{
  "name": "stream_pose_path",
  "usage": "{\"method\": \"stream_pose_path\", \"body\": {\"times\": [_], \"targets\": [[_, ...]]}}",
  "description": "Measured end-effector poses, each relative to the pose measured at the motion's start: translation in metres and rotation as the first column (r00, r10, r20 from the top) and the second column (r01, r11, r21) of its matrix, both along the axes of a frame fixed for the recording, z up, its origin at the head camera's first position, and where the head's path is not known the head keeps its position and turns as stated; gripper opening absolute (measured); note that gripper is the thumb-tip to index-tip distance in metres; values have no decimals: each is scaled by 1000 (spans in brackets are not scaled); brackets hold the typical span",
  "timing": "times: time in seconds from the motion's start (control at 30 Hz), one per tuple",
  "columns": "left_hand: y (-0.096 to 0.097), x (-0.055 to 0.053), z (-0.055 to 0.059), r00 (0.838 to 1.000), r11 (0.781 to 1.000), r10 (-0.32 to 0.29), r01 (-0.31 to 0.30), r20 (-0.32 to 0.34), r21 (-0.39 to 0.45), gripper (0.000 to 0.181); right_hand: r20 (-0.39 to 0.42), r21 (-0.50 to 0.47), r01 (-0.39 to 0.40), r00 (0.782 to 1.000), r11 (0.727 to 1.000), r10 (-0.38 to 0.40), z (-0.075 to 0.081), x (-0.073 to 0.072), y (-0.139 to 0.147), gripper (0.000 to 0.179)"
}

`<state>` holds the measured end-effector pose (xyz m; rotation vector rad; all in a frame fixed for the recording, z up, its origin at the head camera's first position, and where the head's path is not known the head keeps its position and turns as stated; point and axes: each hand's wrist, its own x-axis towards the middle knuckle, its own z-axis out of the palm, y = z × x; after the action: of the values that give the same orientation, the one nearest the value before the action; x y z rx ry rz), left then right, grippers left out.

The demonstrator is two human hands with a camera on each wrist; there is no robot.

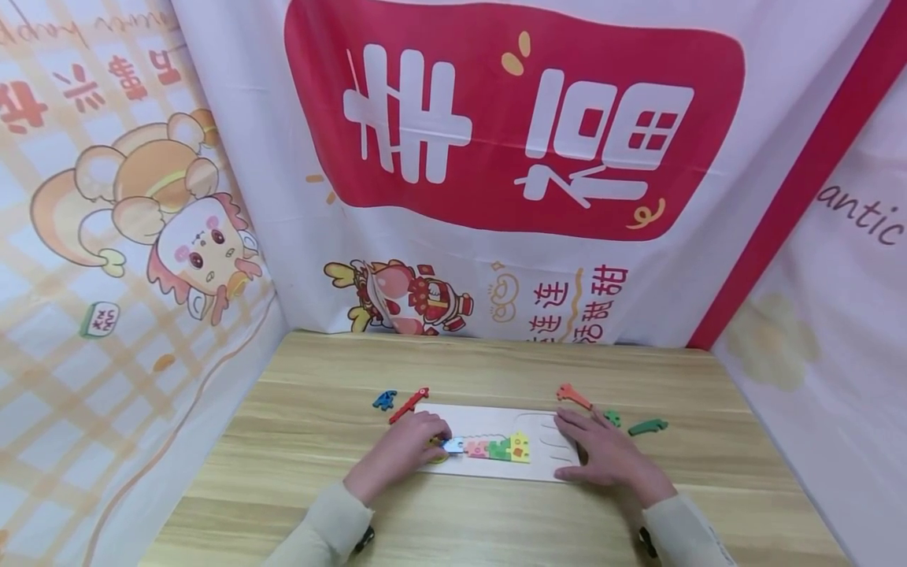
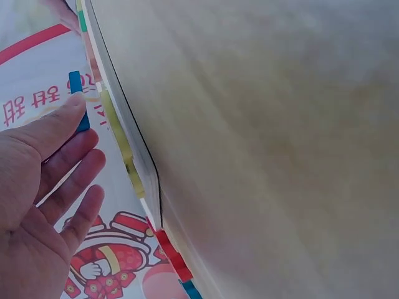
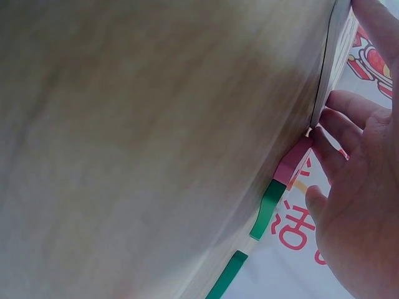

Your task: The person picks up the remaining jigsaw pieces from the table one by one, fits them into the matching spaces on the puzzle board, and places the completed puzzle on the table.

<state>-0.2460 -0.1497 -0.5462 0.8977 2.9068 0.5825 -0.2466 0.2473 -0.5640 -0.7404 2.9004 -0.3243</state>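
A white puzzle board (image 1: 489,470) lies on the table, with pink pieces (image 1: 478,449), a green piece (image 1: 500,450) and a yellow giraffe-like head piece (image 1: 520,446) in its middle. Over its left end, my left hand (image 1: 416,438) pinches a blue puzzle piece (image 2: 76,81) between thumb and forefinger. A yellow piece (image 2: 118,128) sits on the board under this hand, mostly hidden in the head view. At the board's right end my right hand (image 1: 602,449) rests with fingers spread, thumb and fingertips along the edge. Drawn outlines (image 1: 556,441) show beside it.
Beyond the board's left end lie a red piece (image 1: 409,405) and a dark blue piece (image 1: 385,400). An orange-pink piece (image 1: 572,395) and two green pieces, one (image 1: 612,418) nearer my right hand and one (image 1: 648,427) farther right, lie on the wooden table (image 1: 496,524). Printed cloth (image 1: 496,252) hangs behind.
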Motion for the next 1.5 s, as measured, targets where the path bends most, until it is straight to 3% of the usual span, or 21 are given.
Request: {"method": "stream_pose_path", "body": {"times": [0.53,0.97,1.5], "targets": [[11,-4,-3,999,996,-47,46,-1,-76,24,20,8,12,1000,1000,-12,0,3,0,102],[13,-3,-3,1000,998,-16,15,-6,-63,25,7,8,11,1000,1000,-11,0,2,0,103],[15,-4,-2,1000,994,-5,5,4,-106,24,7,-5,11,1000,1000,-11,1,0,-1,102]]}}
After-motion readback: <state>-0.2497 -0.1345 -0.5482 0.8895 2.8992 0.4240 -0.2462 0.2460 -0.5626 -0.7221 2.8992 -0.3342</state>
